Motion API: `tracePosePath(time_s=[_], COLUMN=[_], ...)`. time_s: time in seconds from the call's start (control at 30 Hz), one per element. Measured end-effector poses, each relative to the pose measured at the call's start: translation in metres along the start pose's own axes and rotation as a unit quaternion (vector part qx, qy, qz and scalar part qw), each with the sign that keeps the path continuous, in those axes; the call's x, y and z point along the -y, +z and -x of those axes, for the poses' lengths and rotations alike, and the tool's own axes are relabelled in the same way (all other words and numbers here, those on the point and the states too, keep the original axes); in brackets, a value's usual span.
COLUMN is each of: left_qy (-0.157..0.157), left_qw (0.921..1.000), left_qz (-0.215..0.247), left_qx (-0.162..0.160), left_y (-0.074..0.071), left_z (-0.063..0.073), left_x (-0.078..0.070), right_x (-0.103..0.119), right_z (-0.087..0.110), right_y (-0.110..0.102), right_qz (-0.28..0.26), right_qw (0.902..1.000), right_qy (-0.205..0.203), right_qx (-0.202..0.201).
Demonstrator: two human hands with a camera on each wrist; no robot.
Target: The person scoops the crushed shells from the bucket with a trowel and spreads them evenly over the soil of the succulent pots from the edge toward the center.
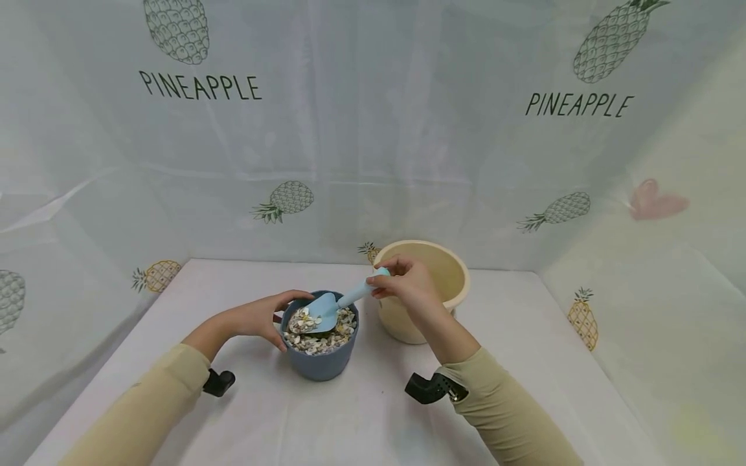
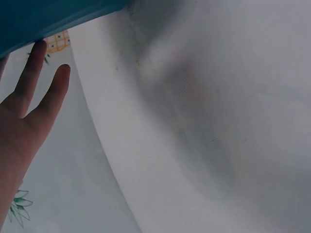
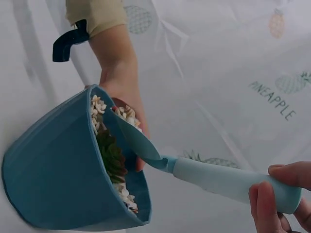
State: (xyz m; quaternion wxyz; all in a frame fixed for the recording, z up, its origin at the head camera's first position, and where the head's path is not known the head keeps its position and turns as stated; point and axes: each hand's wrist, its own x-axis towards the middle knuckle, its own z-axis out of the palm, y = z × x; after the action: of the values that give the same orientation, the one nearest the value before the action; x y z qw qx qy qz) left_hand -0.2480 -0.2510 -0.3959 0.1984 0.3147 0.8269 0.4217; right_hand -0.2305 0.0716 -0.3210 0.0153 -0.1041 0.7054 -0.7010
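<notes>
A blue flowerpot (image 1: pixel 322 362) stands on the table, filled near its rim with pale pebbles (image 1: pixel 317 344). My left hand (image 1: pixel 256 318) holds its left side, thumb toward me and fingers around the far side. My right hand (image 1: pixel 408 279) grips the handle end of a light-blue garden trowel (image 1: pixel 327 309). The trowel slants down to the left over the pot, with pebbles on its blade. In the right wrist view, a green succulent (image 3: pixel 112 158) shows among the pebbles below the blade; the blade hides it in the head view.
Close behind my right hand stands a larger cream bucket (image 1: pixel 402 323), right of the blue pot. The white-covered table (image 1: pixel 495 310) ends at a pineapple-print sheet (image 1: pixel 402 142) hung behind and at both sides.
</notes>
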Motion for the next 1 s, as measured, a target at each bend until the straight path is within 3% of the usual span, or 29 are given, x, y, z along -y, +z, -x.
tracePosePath(time_s=[0.23, 0.63, 0.8, 1.0], left_qy=[-0.011, -0.042, -0.037, -0.030], left_qw=[0.9995, 0.9969, 0.9983, 0.9995], left_qz=[0.001, 0.012, 0.000, -0.005], left_qx=[-0.028, -0.065, -0.045, 0.006], left_y=[0.009, 0.023, 0.021, 0.010], left_z=[-0.001, 0.006, 0.006, 0.003], left_x=[0.000, -0.006, -0.005, -0.005], right_x=[0.010, 0.026, 0.030, 0.034], right_z=[0.000, -0.006, -0.007, -0.009], right_y=[0.004, 0.014, 0.016, 0.019], right_qz=[0.031, 0.056, 0.078, 0.095], right_qw=[0.9995, 0.9976, 0.9958, 0.9934], right_qy=[0.009, 0.013, 0.006, 0.005], right_qx=[0.002, 0.039, 0.049, 0.064])
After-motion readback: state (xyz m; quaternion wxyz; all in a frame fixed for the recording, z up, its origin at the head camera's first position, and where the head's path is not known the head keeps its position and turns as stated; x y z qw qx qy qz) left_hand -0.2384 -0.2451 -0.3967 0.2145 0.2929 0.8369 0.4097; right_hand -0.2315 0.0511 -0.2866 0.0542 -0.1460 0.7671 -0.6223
